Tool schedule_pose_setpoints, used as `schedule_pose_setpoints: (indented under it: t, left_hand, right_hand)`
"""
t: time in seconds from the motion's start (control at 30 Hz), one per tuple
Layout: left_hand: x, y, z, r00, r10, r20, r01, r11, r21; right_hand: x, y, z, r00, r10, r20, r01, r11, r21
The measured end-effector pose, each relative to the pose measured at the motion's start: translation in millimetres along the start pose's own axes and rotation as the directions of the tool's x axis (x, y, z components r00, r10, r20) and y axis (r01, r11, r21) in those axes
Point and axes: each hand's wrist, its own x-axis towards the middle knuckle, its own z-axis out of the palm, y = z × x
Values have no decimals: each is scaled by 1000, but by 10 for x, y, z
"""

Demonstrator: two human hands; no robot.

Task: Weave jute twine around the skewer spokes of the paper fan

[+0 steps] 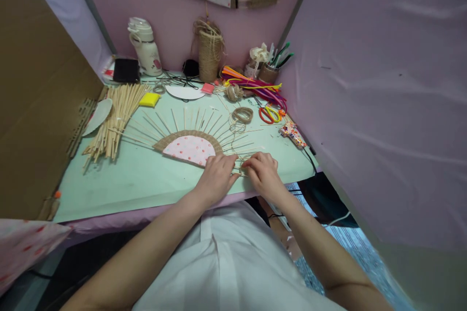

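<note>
A half-round fan of thin wooden sticks (184,117), with a burlap band (175,136) and a pink-dotted white fabric centre (189,149), lies flat on the table. My left hand (218,175) rests over its right corner, thumb and fingers closed around the lowest sticks. Close beside it, my right hand (261,171) pinches jute twine (233,142) at those same sticks. The twine trails back toward a small ball of twine (234,92). My fingers partly hide where twine and sticks meet.
Loose sticks (118,112) are heaped at the left. A coil of twine (242,115), scissors (269,115) and a patterned glue gun (293,134) lie to the right. Behind stand a white bottle (145,48), a twine spool (209,56) and bright pipe cleaners (255,85).
</note>
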Motion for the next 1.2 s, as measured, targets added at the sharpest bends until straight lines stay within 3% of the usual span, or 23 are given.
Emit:
schedule_pose_setpoints:
  t: [0.17, 0.27, 0.4, 0.47, 0.57, 0.77, 1.2]
  left_hand:
    - [-2, -4, 5, 1000, 1, -2, -1, 1000, 3]
    - [-3, -4, 7, 1000, 4, -5, -4, 1000, 5]
    - [0, -2, 3, 1000, 7, 2, -7, 1000, 6]
    - [1, -1, 1, 1000, -3, 6, 3, 1000, 5]
    - [0, -4, 1, 1000, -4, -1, 4, 1000, 0]
    - [-1, 5, -7, 1000, 2, 2, -2, 1000, 4]
    - [0, 6, -13, 1000, 4, 12, -4, 1000, 10]
  right_hand:
    - [-95, -35, -18, 977, -208, -39, 192, 951, -243]
    - [-182, -77, -109, 948, -297, -111, 268, 938, -218]
    - [-191, -79, -290, 919, -184, -348, 200, 980, 12]
    - [-103, -22, -332, 923, -69, -379, 120, 986, 112]
    - [101, 113, -283, 968, 32, -247, 14, 984, 180]
    - [357, 226, -92, 1000, -12, -7, 12, 997, 73]
    - [331, 115, -129, 998, -45, 49, 44, 999, 22]
